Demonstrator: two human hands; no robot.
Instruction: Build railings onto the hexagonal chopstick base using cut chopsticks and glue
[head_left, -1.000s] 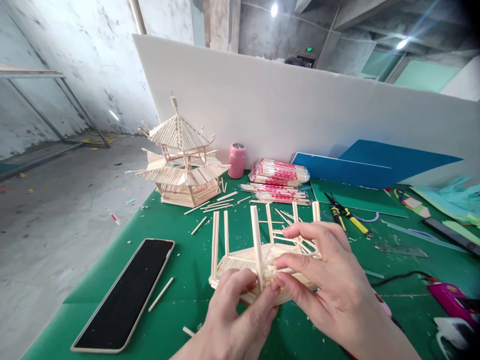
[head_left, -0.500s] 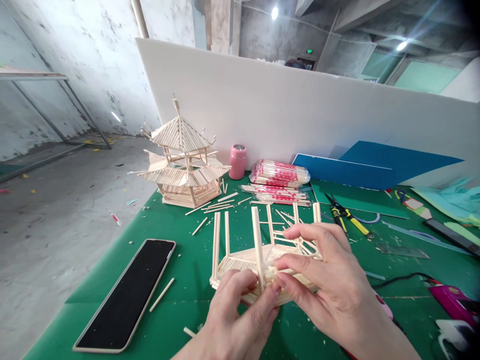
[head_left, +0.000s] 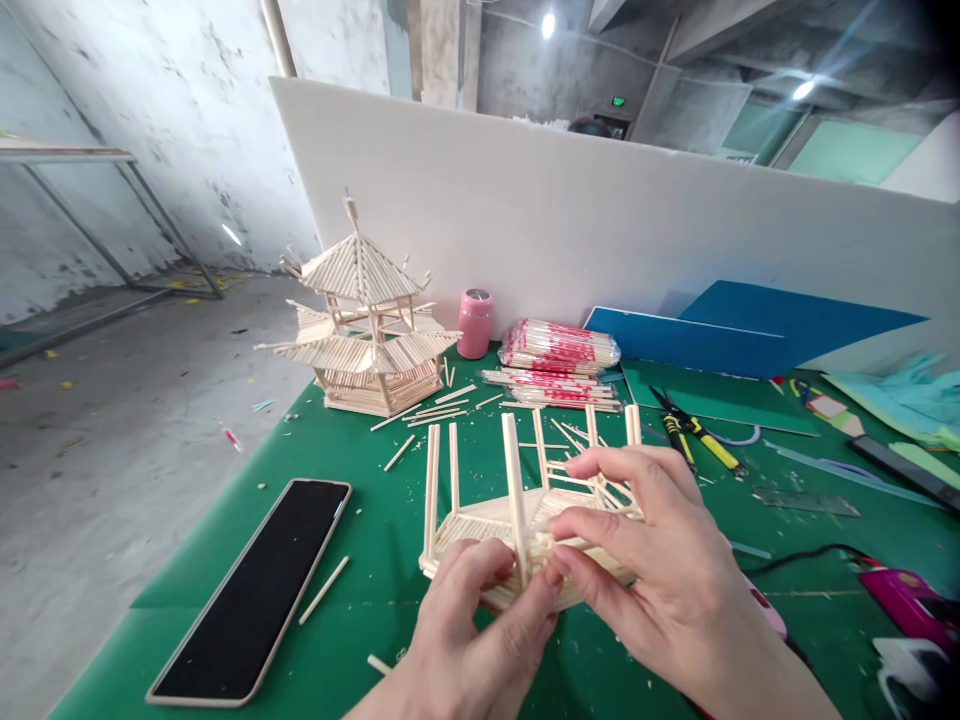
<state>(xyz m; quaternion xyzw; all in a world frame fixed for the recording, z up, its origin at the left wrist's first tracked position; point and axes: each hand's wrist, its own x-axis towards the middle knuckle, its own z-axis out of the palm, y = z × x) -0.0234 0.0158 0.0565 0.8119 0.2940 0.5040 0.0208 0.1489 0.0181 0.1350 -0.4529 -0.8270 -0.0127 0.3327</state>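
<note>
A small model base built of wooden sticks point(head_left: 480, 527), with upright posts round its edge, sits in front of me. My left hand point(head_left: 491, 625) is closed on its near edge, fingers and thumb around the foot of the front post point(head_left: 514, 480). My right hand point(head_left: 649, 560) is at the same corner, thumb and forefinger pinched together just right of that post. What lies between those fingertips is too small and covered to make out. Its other fingers are curved above the base and hide part of the right side.
Back left stands a stick pagoda point(head_left: 367, 350). Behind are a pink jar point(head_left: 475, 324), bagged sticks point(head_left: 559, 347) and loose sticks point(head_left: 435, 410). A phone point(head_left: 255, 590) lies at left; yellow-handled pliers point(head_left: 697, 435) and a magenta tool point(head_left: 907, 605) lie at right on the green tabletop point(head_left: 360, 540).
</note>
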